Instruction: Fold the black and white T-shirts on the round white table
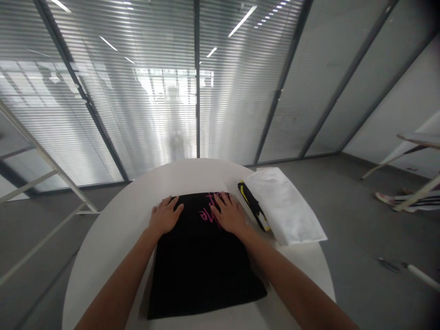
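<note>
A folded black cloth garment [206, 270] with pink lettering lies on the round white table [103, 238] right in front of me. My left hand [165, 216] rests on its far left corner, fingers apart and pressed down on the fabric. Near the far right corner, my right hand [228, 214] lies spread over part of the lettering. Neither hand grips anything. The far part of the garment is folded over, with its crease running across below the hands.
To the right, a folded white cloth [287, 206] lies partly over a black and yellow cloth [252, 204], overhanging the table edge. A metal frame [55, 167] stands at the left. Glass panels with blinds [165, 91] rise behind. Shoes [385, 198] and a tool [388, 264] are on the floor.
</note>
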Tool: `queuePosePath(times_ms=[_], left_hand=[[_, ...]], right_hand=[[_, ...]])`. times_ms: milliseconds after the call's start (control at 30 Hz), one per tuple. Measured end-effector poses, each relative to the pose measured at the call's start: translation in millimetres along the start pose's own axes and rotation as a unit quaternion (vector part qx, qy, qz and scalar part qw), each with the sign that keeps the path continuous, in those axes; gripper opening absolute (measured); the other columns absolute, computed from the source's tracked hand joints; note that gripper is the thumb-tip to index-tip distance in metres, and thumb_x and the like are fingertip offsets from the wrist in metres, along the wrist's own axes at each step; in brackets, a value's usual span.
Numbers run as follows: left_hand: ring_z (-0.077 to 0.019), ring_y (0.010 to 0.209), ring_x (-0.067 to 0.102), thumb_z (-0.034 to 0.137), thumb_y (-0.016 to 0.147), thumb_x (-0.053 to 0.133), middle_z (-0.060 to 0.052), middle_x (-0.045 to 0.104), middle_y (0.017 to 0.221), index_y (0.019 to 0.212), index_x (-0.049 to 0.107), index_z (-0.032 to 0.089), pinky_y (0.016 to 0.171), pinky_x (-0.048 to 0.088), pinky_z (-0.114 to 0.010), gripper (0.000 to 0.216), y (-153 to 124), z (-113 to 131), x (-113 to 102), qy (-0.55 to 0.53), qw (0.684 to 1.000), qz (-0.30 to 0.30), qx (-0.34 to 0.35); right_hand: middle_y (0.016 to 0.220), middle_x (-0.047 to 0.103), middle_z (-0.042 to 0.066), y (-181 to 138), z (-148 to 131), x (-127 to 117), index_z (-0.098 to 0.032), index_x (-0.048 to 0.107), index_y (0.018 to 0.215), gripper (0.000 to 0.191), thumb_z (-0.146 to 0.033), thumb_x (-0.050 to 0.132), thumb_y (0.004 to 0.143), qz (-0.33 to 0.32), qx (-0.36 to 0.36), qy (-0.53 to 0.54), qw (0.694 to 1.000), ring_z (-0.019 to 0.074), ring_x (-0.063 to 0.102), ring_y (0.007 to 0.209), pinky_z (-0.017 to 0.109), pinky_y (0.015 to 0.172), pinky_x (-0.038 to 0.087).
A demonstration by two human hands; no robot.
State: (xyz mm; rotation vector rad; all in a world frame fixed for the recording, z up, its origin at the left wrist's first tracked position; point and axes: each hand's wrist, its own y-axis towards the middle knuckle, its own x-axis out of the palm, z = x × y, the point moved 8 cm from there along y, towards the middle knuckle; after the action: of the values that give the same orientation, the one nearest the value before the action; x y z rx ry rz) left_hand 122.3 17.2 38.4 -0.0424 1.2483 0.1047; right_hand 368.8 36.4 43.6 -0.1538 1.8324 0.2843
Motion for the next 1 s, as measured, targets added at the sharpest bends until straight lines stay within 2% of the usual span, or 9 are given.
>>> queuePosePath(times_ms=[100,200,300,367,433,500,600,833,1000], left_hand=[[-0.0337,0.143,0.029,0.057,0.095,0.029,-0.011,0.031,0.157,0.149,0.038,0.027,0.112,0.020,-0.060,0.062,-1,-4,1,-0.019,1.000,0.012,-0.006],[-0.0325,0.142,0.032,0.050,0.096,0.033,-0.010,0.034,0.155,0.145,0.044,0.027,0.112,0.017,-0.064,0.055,-5,-4,1,-0.044,0.998,0.036,-0.004],[-0.0257,0.140,0.036,0.037,0.097,0.033,-0.007,0.040,0.153,0.140,0.051,0.027,0.116,0.019,-0.055,0.047,-13,-4,-1,-0.085,0.994,0.068,0.023],[-0.0237,0.139,0.038,0.033,0.097,0.033,-0.007,0.041,0.152,0.140,0.052,0.026,0.116,0.023,-0.048,0.047,-20,-6,-2,-0.093,0.992,0.085,0.028],[-0.0273,0.138,0.039,0.036,0.096,0.034,-0.010,0.042,0.151,0.143,0.048,0.026,0.114,0.025,-0.050,0.050,-27,-10,-2,-0.074,0.993,0.093,0.004],[-0.0335,0.139,0.037,0.040,0.096,0.033,-0.013,0.044,0.149,0.148,0.040,0.027,0.112,0.022,-0.059,0.054,-33,-13,0,-0.050,0.994,0.087,-0.036],[-0.0385,0.141,0.031,0.044,0.097,0.029,-0.016,0.042,0.150,0.153,0.029,0.027,0.109,0.018,-0.066,0.059,-39,-11,2,-0.038,0.995,0.066,-0.068],[-0.0363,0.143,0.028,0.046,0.097,0.029,-0.015,0.041,0.151,0.152,0.029,0.030,0.109,0.013,-0.066,0.058,-41,-11,2,-0.051,0.996,0.052,-0.045],[-0.0330,0.143,0.029,0.043,0.097,0.031,-0.015,0.045,0.148,0.151,0.032,0.028,0.110,0.011,-0.067,0.056,-40,-9,-1,-0.080,0.995,0.054,-0.021]], right_hand=[[0.161,0.020,0.006,-12,5,2,-0.028,0.030,0.152,0.062,-0.057,0.028,0.097,0.003,0.013,0.005,1.000,0.0355,0.019,0.145,0.055,0.113,0.018],[0.162,0.017,0.003,-18,9,3,-0.031,0.029,0.152,0.061,-0.057,0.026,0.098,0.009,0.031,0.008,0.999,0.0354,0.019,0.145,0.058,0.114,0.013],[0.161,0.018,0.000,-20,13,4,-0.033,0.030,0.152,0.062,-0.060,0.026,0.096,0.013,0.071,0.013,0.997,0.0381,0.017,0.144,0.063,0.112,0.006],[0.161,0.019,0.002,-21,14,3,-0.031,0.030,0.152,0.065,-0.062,0.027,0.095,0.020,0.086,0.016,0.996,0.0385,0.017,0.145,0.062,0.113,0.006],[0.160,0.024,0.007,-22,16,2,-0.028,0.029,0.153,0.069,-0.064,0.029,0.094,0.029,0.101,0.014,0.994,0.0380,0.018,0.145,0.060,0.113,0.008],[0.156,0.030,0.014,-23,19,1,-0.025,0.029,0.153,0.071,-0.064,0.030,0.094,0.041,0.114,0.007,0.993,0.0379,0.022,0.143,0.058,0.113,0.010],[0.153,0.035,0.018,-23,20,0,-0.024,0.028,0.153,0.071,-0.064,0.030,0.094,0.045,0.115,-0.001,0.992,0.0380,0.026,0.142,0.059,0.112,0.012],[0.154,0.033,0.018,-23,19,0,-0.024,0.029,0.152,0.069,-0.061,0.032,0.094,0.044,0.095,0.001,0.995,0.0392,0.026,0.141,0.060,0.111,0.012],[0.150,0.041,0.017,-22,19,-2,-0.022,0.036,0.149,0.066,-0.056,0.040,0.093,0.045,0.086,0.036,0.995,0.0385,0.029,0.140,0.062,0.111,0.012]])
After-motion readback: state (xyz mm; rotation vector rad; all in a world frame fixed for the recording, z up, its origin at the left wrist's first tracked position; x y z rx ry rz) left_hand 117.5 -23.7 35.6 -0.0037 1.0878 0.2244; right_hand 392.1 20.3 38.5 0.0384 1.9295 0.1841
